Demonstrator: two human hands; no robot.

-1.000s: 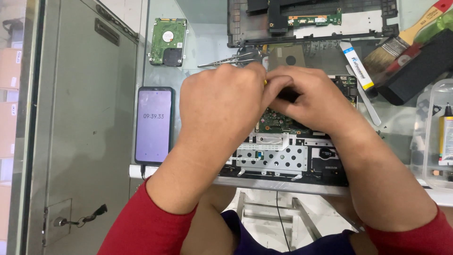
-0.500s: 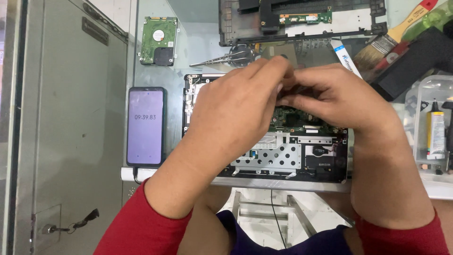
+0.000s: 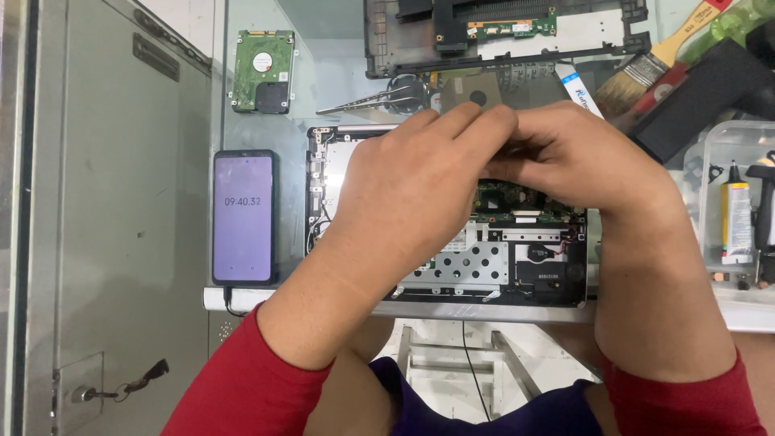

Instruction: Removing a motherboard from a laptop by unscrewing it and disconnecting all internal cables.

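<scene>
While a phone [image 3: 245, 216] lies at the desk's [image 3: 339, 77] left edge, the left hand [image 3: 412, 190] and right hand [image 3: 577, 165] meet over the opened laptop [image 3: 500, 266] mid-desk; fingers pinched together, what they hold I cannot tell; best worked slowly, wrists braced, clear of the green board [image 3: 517, 198]; brush [image 3: 646, 69] far right.

Red long sleeves on both arms, cuffs pushed up to approx mid-forearm; left hand [image 3: 412, 194] & right hand [image 3: 581, 165] bare (no gloves, rings or watch visible). Dark purple garment at lap.
</scene>
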